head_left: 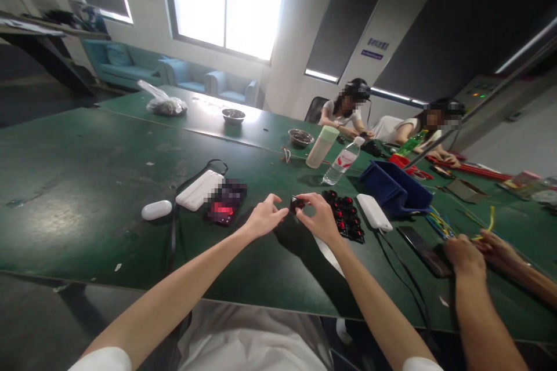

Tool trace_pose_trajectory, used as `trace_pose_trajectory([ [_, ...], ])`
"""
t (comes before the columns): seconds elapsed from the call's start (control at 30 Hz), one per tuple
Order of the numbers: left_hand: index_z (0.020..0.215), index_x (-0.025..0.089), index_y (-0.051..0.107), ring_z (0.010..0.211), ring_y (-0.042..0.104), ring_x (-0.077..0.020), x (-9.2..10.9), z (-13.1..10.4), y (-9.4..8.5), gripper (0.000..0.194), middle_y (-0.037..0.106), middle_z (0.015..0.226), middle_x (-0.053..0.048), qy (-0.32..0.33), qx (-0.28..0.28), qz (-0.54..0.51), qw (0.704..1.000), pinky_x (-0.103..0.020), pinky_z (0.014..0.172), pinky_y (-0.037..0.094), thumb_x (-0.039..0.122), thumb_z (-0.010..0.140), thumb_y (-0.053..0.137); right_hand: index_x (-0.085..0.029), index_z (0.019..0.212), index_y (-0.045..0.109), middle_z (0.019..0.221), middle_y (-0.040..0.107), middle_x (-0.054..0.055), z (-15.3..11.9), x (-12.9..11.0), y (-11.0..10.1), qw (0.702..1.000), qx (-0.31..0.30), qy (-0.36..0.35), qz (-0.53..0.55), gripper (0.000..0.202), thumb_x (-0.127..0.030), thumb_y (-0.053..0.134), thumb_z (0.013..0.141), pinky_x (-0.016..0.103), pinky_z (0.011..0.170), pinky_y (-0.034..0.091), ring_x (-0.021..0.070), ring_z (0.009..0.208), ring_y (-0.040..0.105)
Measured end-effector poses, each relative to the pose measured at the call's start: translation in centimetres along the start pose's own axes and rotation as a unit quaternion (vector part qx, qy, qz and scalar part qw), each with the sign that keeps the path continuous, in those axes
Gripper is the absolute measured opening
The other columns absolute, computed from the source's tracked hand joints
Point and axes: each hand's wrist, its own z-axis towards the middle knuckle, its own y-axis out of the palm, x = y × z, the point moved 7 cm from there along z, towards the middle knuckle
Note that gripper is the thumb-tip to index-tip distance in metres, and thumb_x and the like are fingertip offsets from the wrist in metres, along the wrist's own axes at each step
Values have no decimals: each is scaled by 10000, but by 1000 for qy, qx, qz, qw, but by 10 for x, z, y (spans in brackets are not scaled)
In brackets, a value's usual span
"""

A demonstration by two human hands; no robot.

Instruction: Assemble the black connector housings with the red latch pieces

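My right hand (319, 214) pinches a small black square part (296, 205) between thumb and fingertips, just above the green table (143, 255). My left hand (265, 215) is close beside it on the left, fingers loosely curled and thumb apart from the forefinger, with nothing visible between them. Its thumb tip points at the part; whether it touches cannot be made out. Directly right of my right hand lies a block of black pieces with red centres (348, 217), set in rows. A pale flat strip (328, 255) lies partly under my right forearm.
Left are a phone (227, 203), a white power bank (200, 190) and a white earbud case (156, 210). Right are another power bank (374, 212), a blue bin (395, 188), a water bottle (343, 162) and a dark phone (424, 251). A neighbour's hands (467, 255) handle wires.
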Motion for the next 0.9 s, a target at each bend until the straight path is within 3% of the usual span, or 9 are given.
trace_pose_trajectory([
  [0.43,1214,209,591,784,748,-207,2,-3,0,327,784,834,-11,15,-12,67,998,-290,735,504,377,935,621,-197,1134,750,1086,775,109,31,80,-42,984,-45,40,-168,325,-281,654,835,457,948,548,303,1030,686],
  [0.63,1175,223,629,844,748,-223,7,-5,1,296,788,850,-2,20,-24,87,996,-315,787,497,401,938,615,-191,1113,764,1060,791,101,42,107,-42,976,-80,49,-196,326,-247,673,804,436,942,549,296,1009,700],
  [0.9,1126,223,657,861,739,-232,9,-7,2,251,785,863,-8,30,-25,104,994,-318,786,481,391,942,623,-185,1122,773,1082,807,107,45,125,-30,965,-124,65,-221,321,-237,690,817,394,908,557,284,993,723],
])
